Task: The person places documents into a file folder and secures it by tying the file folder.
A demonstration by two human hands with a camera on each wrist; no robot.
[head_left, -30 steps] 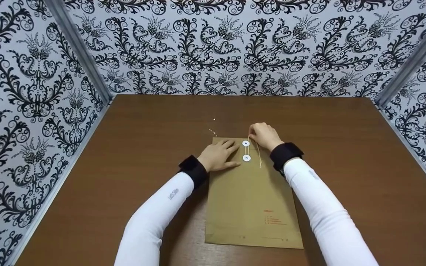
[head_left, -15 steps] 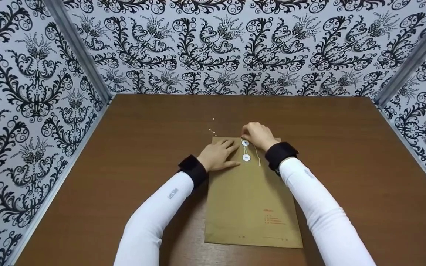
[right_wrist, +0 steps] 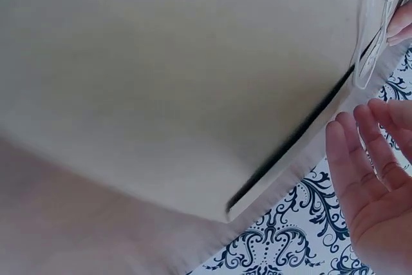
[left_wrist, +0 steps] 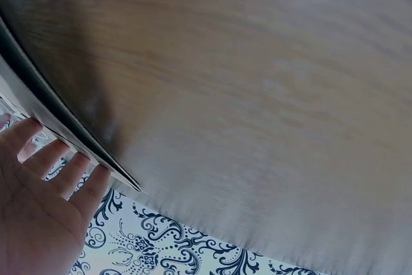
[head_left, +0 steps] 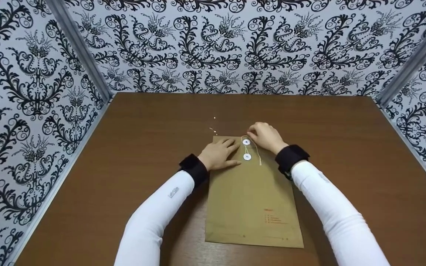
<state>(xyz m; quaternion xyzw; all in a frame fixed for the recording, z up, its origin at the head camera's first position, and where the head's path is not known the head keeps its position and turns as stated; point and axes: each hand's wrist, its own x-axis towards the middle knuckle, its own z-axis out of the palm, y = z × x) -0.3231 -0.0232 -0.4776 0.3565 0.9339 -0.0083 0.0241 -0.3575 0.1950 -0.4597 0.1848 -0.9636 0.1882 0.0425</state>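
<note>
A brown kraft envelope point(head_left: 252, 199) lies flat on the table, with two white round buttons at its top end. A thin pale string point(head_left: 258, 152) runs from the lower button point(head_left: 247, 157), loops over the upper button point(head_left: 246, 142) and trails down to the right. My left hand point(head_left: 218, 153) rests on the envelope's upper left with fingers spread straight. My right hand point(head_left: 266, 136) is at the top edge, its fingertips just right of the upper button. In the right wrist view its loosely bent fingers point(right_wrist: 360, 152) sit beside the string loop, with nothing gripped.
The brown wooden table point(head_left: 154, 122) extends around the envelope. Small pale scraps point(head_left: 214, 130) lie beyond its top left corner. Black-and-white patterned walls point(head_left: 220, 44) enclose the table at the back and sides.
My right hand moved left across the upper button with the string, then back right, off the string. The string now loops around the button's top. My left hand stayed in place.
</note>
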